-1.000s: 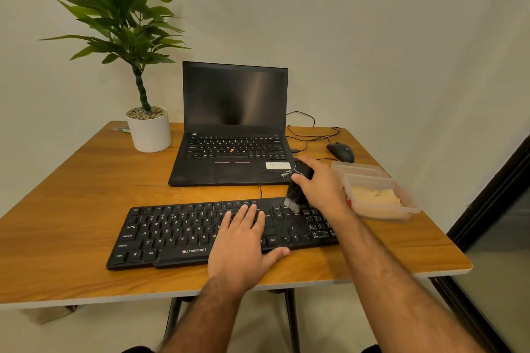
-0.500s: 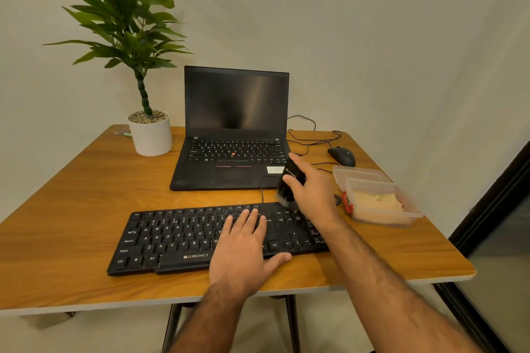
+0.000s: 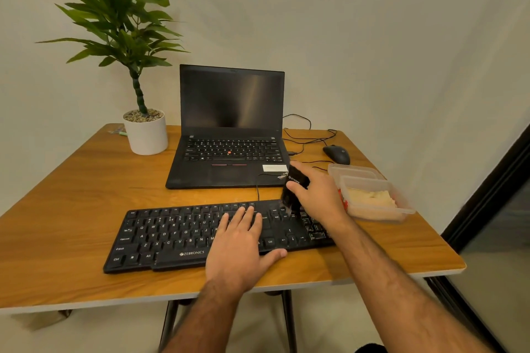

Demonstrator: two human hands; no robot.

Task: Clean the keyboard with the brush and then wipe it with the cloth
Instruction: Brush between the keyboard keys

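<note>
A black keyboard [image 3: 177,235] lies along the front of the wooden table [image 3: 71,203]. My left hand [image 3: 241,246] rests flat on its middle keys, fingers straight, thumb out at the front edge. My right hand [image 3: 318,195] grips a black brush [image 3: 292,189] with the bristles down on the keyboard's upper right keys. A pale cloth [image 3: 370,198] lies inside a clear plastic box [image 3: 401,210] just right of that hand.
An open black laptop [image 3: 229,129] stands behind the keyboard, its cable running to the keys. A potted plant [image 3: 146,135] is at the back left, a black mouse [image 3: 337,153] with loose wires at the back right. A dark door frame runs down the right.
My right hand lifted the brush back off the right keys, then brought the bristles down again on the upper right keys. My left hand stayed flat on the keyboard.
</note>
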